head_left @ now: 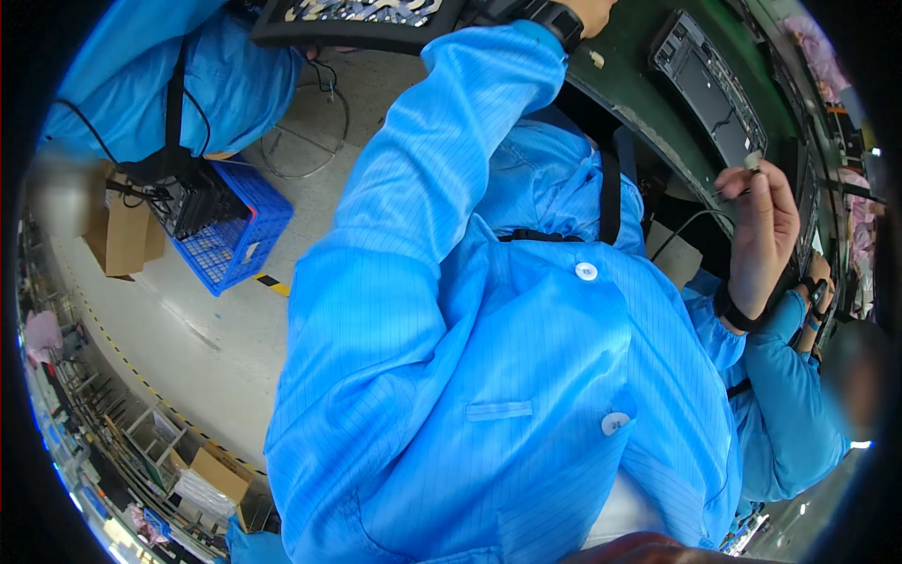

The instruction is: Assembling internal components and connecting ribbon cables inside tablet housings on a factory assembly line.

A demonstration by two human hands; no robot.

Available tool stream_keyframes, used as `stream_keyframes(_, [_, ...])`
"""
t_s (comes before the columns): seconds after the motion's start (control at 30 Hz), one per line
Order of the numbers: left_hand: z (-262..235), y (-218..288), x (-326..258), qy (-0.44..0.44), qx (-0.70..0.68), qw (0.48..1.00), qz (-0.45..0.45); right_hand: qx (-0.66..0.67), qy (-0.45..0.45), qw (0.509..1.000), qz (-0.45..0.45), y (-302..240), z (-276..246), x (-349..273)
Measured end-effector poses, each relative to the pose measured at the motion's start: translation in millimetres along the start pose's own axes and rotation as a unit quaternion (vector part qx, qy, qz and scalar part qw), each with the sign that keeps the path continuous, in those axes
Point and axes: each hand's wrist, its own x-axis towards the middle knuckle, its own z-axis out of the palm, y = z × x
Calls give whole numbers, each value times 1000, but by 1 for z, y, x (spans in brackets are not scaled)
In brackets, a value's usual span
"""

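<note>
Fingers of our right hand (763, 235) pinched a small white part (753, 161) above the black panel (707, 89); our left hand's (592, 11) grip was cut off, untellable.

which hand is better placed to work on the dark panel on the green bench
Right, probably. The right hand pinches a small white piece right beside the dark panel on the green bench. The left hand is mostly cut off at the top edge, farther away.

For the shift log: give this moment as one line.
left hand: on black panel | right hand: pinching small white part | bench: green
</note>
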Motion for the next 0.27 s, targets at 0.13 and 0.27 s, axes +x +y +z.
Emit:
stream_keyframes(0.13, [-5, -4, 21, 39, -57, 997, -45, -12, -44, 999, 23, -5, 12, -21])
stream_keyframes(0.27, [-18, 4, 23, 55, -109, 991, -54, -24, -71, 994, 84, -1, 3, -38])
